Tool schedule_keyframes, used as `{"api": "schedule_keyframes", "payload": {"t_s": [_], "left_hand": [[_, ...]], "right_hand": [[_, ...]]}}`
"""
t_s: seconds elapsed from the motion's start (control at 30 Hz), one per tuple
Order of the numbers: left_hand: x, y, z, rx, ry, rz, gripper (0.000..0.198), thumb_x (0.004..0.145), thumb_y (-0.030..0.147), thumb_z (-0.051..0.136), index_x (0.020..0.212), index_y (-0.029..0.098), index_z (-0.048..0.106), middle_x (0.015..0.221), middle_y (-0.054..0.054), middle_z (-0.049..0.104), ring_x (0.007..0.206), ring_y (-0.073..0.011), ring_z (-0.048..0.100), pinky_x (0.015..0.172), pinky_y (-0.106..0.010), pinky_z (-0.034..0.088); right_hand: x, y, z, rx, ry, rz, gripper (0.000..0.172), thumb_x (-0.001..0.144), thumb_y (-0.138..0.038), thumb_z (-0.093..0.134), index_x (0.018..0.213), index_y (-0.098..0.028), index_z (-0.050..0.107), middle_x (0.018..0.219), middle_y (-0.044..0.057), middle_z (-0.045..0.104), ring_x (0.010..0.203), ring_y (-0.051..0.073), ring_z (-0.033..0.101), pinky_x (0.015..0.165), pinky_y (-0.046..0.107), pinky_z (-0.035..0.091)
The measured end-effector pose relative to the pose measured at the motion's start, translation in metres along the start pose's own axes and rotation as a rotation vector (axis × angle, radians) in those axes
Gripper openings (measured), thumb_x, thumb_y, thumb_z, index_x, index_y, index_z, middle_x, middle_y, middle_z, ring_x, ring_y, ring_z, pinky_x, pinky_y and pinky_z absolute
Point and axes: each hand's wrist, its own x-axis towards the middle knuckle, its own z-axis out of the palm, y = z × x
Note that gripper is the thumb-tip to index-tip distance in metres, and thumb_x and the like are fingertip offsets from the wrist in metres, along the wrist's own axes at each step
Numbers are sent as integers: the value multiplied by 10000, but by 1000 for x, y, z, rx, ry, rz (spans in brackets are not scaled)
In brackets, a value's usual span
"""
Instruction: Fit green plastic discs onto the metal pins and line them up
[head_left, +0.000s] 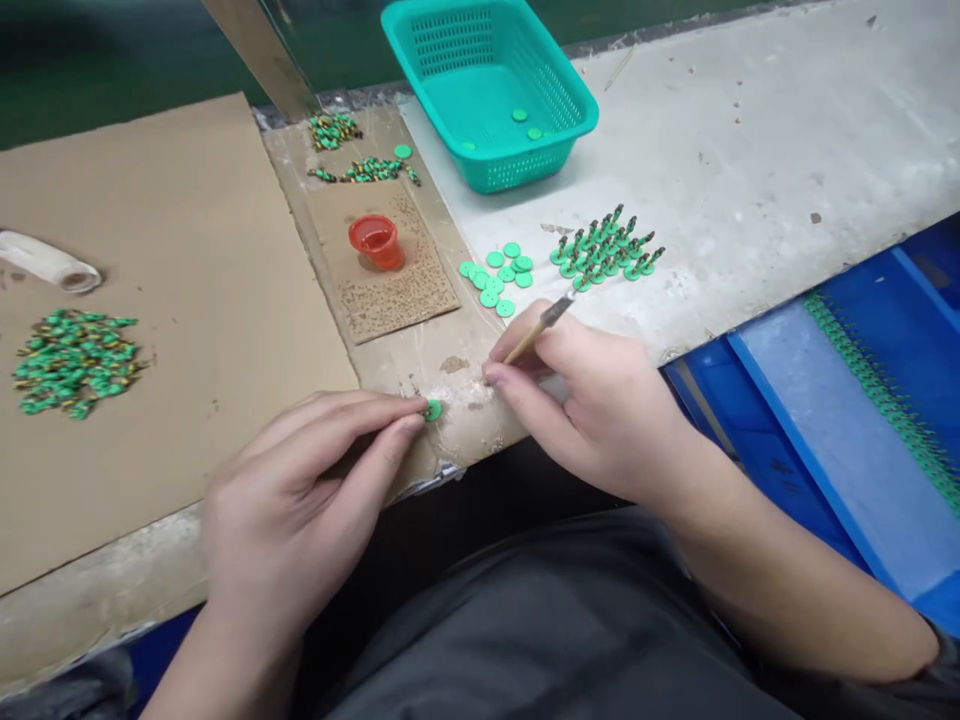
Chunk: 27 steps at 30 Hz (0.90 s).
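Note:
Near the table's front edge, my left hand [315, 470] pinches a small round green base [433, 410] between thumb and fingertips. Whether a figure is fixed to it is hidden by the fingers. My right hand [592, 400] is closed around a thin brush-like tool [528, 343] with a wooden handle and a grey metal end, which points up and away. Beyond that hand lie loose green discs [493, 285]. To their right, several small figures [604, 250] stand upright on green bases. A red cup [377, 242] with liquid in it sits on a speckled cardboard piece [397, 310].
A teal basket [495, 180] with a few discs stands at the back. Piles of green-and-brown figures lie on the left cardboard [187, 250] and behind the cup. A white roll [49, 262] is far left. Blue bins [810, 420] stand below the table at right.

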Motion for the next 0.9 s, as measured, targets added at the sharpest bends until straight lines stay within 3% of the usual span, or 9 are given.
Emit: {"api": "schedule_keyframes", "payload": {"t_s": [0.13,0.4,0.6,0.9], "left_hand": [[-2,6,3,12,22,-66,105,1154,356,827,1118,394,918,1116,95,935,1025,-130,865,1005,-271,670],[-2,4,8,-51,51,-76,80,1129,351,867,1121,377,942,1103,109,941,1019,-122,878,965,-246,670],[-1,2,9,-55,47,-39,106,1138,328,849,1126,372,945,1081,111,934,1012,-129,879,932,-246,669],[-1,3,8,-44,29,-24,145,1156,325,802,1135,351,943,1066,93,928,993,-147,875,902,-263,662]], "right_hand": [[-2,-6,1,-10,1,-9,91,1203,-278,708,1113,-261,715,1022,4,825,877,182,805,829,320,650],[-5,-9,36,44,108,-178,175,1240,-356,729,1113,-235,726,999,4,826,876,160,793,861,291,650],[-6,-16,40,-37,89,-72,119,1265,-295,675,1182,-241,740,1061,-8,813,981,173,835,946,315,699],[-5,-21,41,-45,57,-94,147,1289,-310,617,1224,-258,738,1121,-4,836,1092,181,854,1015,301,682]]}}
